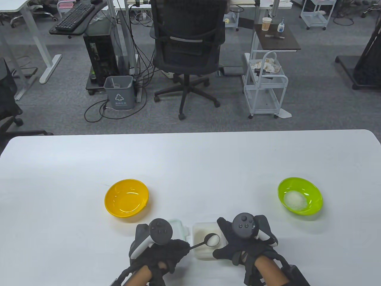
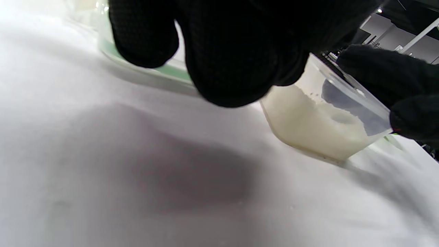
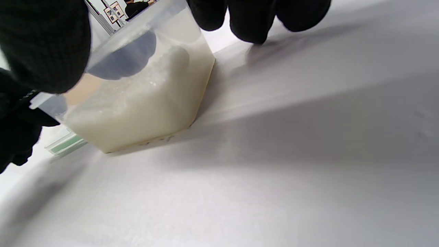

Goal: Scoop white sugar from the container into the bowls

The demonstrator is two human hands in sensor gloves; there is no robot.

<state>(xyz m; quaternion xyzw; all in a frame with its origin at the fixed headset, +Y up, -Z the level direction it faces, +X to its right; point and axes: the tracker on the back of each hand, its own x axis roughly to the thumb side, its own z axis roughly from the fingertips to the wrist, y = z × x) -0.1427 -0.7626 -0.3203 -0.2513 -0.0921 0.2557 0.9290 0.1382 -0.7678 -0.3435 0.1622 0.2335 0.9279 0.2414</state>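
Note:
A clear square container [image 1: 205, 242] of white sugar stands at the table's front middle; it also shows in the left wrist view [image 2: 319, 127] and the right wrist view [image 3: 144, 99]. My left hand [image 1: 162, 253] grips the handle of a spoon [image 1: 212, 239] whose bowl is heaped with sugar, just above the container. My right hand [image 1: 242, 242] holds the container's right side, thumb at its front. A yellow bowl [image 1: 126, 198] looks empty at left. A green bowl [image 1: 300, 195] at right holds a mound of sugar.
The container's lid [image 1: 180, 228] with a green seal lies just left of the container, behind my left hand; it also shows in the left wrist view [image 2: 161, 70]. An office chair [image 1: 187, 50] and a cart [image 1: 265, 83] stand beyond the table's far edge.

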